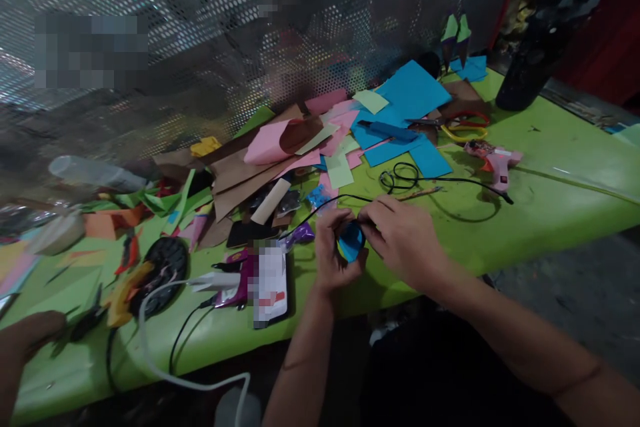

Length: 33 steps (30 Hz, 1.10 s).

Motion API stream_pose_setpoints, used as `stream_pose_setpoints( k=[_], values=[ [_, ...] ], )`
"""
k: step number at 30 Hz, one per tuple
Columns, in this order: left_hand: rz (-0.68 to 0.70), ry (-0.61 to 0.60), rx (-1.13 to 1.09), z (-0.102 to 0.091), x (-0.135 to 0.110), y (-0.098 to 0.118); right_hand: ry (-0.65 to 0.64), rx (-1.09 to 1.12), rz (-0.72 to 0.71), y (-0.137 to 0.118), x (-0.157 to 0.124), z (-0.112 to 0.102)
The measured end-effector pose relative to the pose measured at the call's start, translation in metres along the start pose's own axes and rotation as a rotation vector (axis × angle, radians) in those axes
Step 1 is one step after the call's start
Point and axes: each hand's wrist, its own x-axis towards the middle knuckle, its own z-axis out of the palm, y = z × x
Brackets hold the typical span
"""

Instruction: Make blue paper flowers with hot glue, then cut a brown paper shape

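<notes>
A rolled piece of blue paper (351, 241), shaped like a cone with its open end facing me, sits between my hands near the table's front edge. My left hand (330, 253) curls around the roll from the left, with thumb and fingers closed on it. From the right, my right hand (407, 240) pinches the upper rim of the same paper; its fingertips are partly hidden. Just beyond the hands, a black cable (340, 197) crosses the green table. A small purple packet (301, 233) lies left of my left hand.
Colored paper sheets (410, 93) are piled at the back, with a blue cutter (390, 131) and scissors (465, 127) on them. A pink glue gun (500, 163) lies right, a yellow glue gun (125, 290) left. Another person's hand (40, 333) holds a dark tool at far left.
</notes>
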Motion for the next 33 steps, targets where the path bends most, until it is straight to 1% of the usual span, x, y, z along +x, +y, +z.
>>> stream_pose_setpoints(
  k=[9, 16, 20, 23, 25, 27, 30, 33],
  values=[
    [0.001, -0.006, 0.063, -0.002, -0.006, -0.005, 0.029, -0.103, -0.067, -0.002, 0.001, -0.001],
    [-0.057, -0.004, -0.067, 0.000, -0.002, -0.002, 0.026, -0.080, -0.061, 0.000, 0.000, 0.002],
    [-0.159, -0.001, -0.118, 0.001, -0.001, -0.002, 0.026, 0.019, -0.013, 0.005, 0.000, 0.007],
    [-0.285, 0.038, -0.164, 0.002, -0.004, -0.005, 0.041, 0.208, 0.041, 0.014, 0.002, 0.008],
    [-0.369, 0.062, -0.218, 0.003, -0.006, -0.007, 0.057, 0.317, 0.051, 0.021, 0.002, 0.006],
    [-0.435, 0.069, -0.304, 0.004, -0.009, -0.010, 0.075, 0.371, 0.019, 0.026, 0.002, 0.004],
    [-0.483, 0.078, -0.423, 0.005, -0.010, -0.011, 0.088, 0.396, -0.077, 0.030, 0.000, 0.002],
    [-0.504, 0.083, -0.444, 0.005, -0.010, -0.012, 0.080, 0.393, -0.168, 0.030, -0.001, 0.003]
  ],
)
